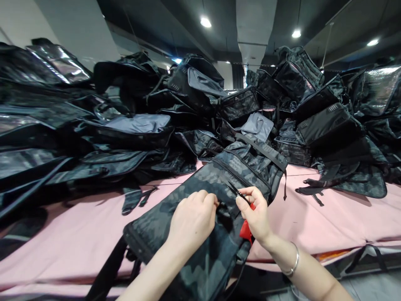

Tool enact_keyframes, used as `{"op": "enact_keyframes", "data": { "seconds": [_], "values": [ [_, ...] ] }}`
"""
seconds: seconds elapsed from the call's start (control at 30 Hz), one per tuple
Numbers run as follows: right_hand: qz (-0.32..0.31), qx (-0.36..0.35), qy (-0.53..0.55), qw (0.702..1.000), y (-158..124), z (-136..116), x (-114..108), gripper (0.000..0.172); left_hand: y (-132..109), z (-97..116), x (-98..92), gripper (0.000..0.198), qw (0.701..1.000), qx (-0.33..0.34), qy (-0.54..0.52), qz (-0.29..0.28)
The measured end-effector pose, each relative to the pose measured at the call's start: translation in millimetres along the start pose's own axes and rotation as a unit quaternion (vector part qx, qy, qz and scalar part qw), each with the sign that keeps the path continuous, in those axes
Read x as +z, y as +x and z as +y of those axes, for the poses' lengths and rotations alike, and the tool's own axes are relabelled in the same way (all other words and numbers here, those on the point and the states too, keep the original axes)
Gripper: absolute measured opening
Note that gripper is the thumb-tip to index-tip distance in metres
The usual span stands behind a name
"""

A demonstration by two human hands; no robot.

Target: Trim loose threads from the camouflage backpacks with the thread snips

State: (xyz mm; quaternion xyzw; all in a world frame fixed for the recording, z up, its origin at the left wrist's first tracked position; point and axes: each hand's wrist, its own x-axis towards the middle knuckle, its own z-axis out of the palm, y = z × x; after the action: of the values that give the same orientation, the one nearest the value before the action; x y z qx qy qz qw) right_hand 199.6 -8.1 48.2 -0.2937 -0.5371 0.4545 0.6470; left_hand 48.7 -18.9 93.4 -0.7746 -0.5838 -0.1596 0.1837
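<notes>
A dark camouflage backpack (pixel 200 184) lies slantwise in front of me, its near end at the table's front edge. My left hand (pixel 194 215) is closed on top of it, fingertips pinching the bag's fabric near a dark fold. Exactly what the pinch holds is mostly hidden. In my right hand (pixel 253 211) is a pair of small scissors (pixel 237 192), dark blades pointing up and left over the bag. Something red (pixel 246 230) shows beneath that hand; whether it belongs to the scissors I cannot tell. The hands are close together but apart.
Pink cloth (pixel 294 221) covers the table. Heaps of similar dark bags (pixel 125 138) rise along the left and back, some with grey linings showing. Another bag (pixel 354 175) lies at the right with its straps on the cloth. A black strap (pixel 108 267) hangs near the front edge.
</notes>
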Motion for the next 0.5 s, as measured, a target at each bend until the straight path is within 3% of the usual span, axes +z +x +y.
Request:
{"op": "enact_keyframes", "data": {
  "seconds": [0.07,0.2,0.37,0.5],
  "values": [
    [0.001,-0.024,-0.044,0.999,-0.7,-1.6,-1.7,0.023,-0.2,0.4,1.4,0.025,1.000,-0.004,-0.014,0.009],
    [-0.005,-0.096,-0.218,0.971,-2.5,-3.6,-9.4,0.020,-5.2,-9.6,4.6,0.023,0.983,-0.055,-0.161,0.062],
    [-0.098,-0.161,-0.333,0.924,-3.6,-3.0,-16.3,0.017,-10.4,-16.2,3.6,0.025,0.965,-0.088,-0.237,0.072],
    [-0.129,-0.178,-0.376,0.900,-3.1,-2.4,-14.2,0.016,-10.2,-12.8,2.3,0.025,0.962,-0.093,-0.246,0.073]
  ]
}}
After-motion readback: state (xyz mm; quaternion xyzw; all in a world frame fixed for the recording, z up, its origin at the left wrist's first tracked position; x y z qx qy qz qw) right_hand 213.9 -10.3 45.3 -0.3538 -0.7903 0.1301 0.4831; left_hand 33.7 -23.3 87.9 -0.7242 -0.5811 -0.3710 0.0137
